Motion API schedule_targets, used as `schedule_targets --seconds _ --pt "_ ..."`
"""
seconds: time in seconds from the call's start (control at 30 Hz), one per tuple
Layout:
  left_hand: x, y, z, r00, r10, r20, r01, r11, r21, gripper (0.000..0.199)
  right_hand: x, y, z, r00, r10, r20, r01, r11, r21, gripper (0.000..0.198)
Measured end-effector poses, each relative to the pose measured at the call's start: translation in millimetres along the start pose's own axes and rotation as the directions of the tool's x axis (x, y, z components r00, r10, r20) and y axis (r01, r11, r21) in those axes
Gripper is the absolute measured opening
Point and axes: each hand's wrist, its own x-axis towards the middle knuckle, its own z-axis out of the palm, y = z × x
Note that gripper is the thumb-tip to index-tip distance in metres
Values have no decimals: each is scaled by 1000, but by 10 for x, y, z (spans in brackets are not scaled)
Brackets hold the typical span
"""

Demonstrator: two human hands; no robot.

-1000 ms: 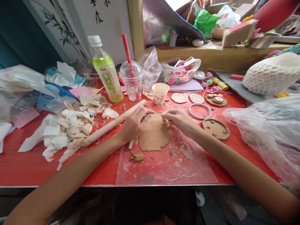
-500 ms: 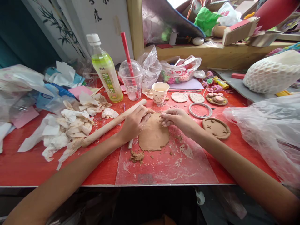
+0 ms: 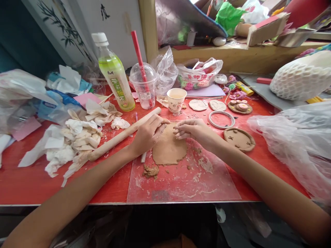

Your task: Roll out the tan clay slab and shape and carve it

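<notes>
A flat brown clay slab [image 3: 169, 151] with a ragged edge lies on a clear sheet [image 3: 186, 189]. My left hand [image 3: 150, 134] is closed at the slab's upper left edge, its fingers curled and the index finger reaching along the top. Over the slab's upper right corner, my right hand [image 3: 192, 130] has thumb and fingers pinched together. Anything between those fingertips is too small to make out. A rolling pin [image 3: 124, 134] lies slantwise beside my left hand and partly behind it. Crumbly clay scraps [image 3: 150, 171] sit below the slab's left corner.
Beyond my hands stand a paper cup [image 3: 176, 100], a plastic cup with a red straw [image 3: 143, 86] and a green drink bottle [image 3: 115, 75]. To the right are a ring [image 3: 221, 126] and a rimmed clay disc [image 3: 239, 147]. Crumpled tissues [image 3: 82, 134] lie left, plastic bags [image 3: 292, 137] right.
My right hand has shifted slightly left over the slab, closer to my left hand. The left hand stays almost where it was. The view has tilted a little.
</notes>
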Motion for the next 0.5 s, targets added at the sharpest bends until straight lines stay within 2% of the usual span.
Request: schedule_targets --seconds 0.33,0.5 --pt "0 -2 -2 1000 -10 10 10 1000 10 15 -2 -18 -15 998 49 35 -54 986 156 10" --pt "-1 -2 -2 1000 -13 12 13 1000 2 15 -13 -46 -25 998 65 23 -68 983 169 14"
